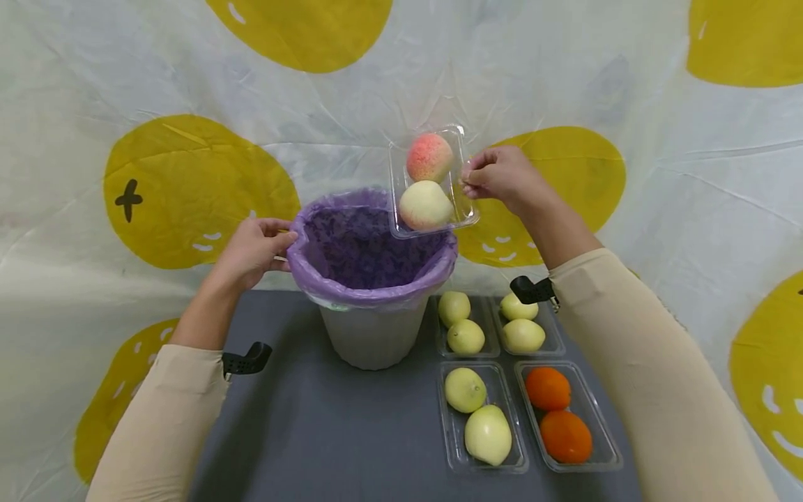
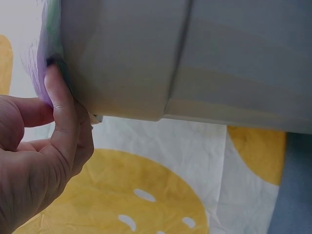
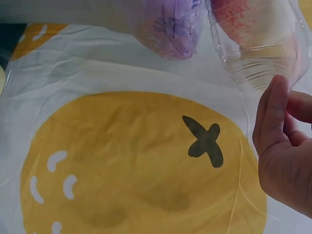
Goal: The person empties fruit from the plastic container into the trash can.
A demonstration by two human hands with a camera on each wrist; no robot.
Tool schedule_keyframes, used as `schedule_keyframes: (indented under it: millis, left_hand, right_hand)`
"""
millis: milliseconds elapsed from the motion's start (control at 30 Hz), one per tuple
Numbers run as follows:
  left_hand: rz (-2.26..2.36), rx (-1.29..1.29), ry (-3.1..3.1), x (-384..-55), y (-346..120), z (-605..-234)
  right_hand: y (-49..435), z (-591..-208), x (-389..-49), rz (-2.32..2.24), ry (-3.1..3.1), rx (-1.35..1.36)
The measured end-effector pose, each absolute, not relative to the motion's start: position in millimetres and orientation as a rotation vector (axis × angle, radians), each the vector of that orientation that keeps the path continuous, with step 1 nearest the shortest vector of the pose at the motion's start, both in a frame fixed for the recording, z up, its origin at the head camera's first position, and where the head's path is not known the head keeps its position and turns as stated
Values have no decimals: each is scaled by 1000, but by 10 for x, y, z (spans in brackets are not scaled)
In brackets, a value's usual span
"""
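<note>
In the head view my right hand (image 1: 500, 180) pinches the right edge of a clear plastic tray (image 1: 462, 208), raised over the back right rim of a trash can (image 1: 375, 331). Two peaches lie in the tray: a pink-red one (image 1: 429, 157) above a pale one (image 1: 425, 206). A purple trash bag (image 1: 376, 296) lines the can and folds over its rim. At the rim's left side, my left hand (image 1: 254, 251) grips bag and rim between thumb and fingers. The left wrist view shows these fingers (image 2: 63, 107) against the can's outer wall.
Right of the can, three clear trays hold pale yellow-green fruits (image 1: 465, 390), two in each. Another tray holds two oranges (image 1: 566, 436). All stand on a dark grey table (image 1: 339, 439). Behind hangs a white cloth (image 1: 351, 111) printed with yellow fruit shapes.
</note>
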State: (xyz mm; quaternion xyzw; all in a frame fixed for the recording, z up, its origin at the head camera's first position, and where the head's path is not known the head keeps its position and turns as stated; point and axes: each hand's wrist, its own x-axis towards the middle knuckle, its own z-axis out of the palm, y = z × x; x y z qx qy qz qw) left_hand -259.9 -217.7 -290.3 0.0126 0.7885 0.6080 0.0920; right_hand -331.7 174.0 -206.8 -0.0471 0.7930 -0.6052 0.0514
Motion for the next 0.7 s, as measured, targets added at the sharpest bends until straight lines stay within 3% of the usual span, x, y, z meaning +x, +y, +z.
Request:
schedule_keyframes:
  millis: [700]
  left_hand:
    - [1782,19,2351,-2585,-2197,-2879]
  right_hand:
    - [1481,-2028,-3299,-1628,2725,-291]
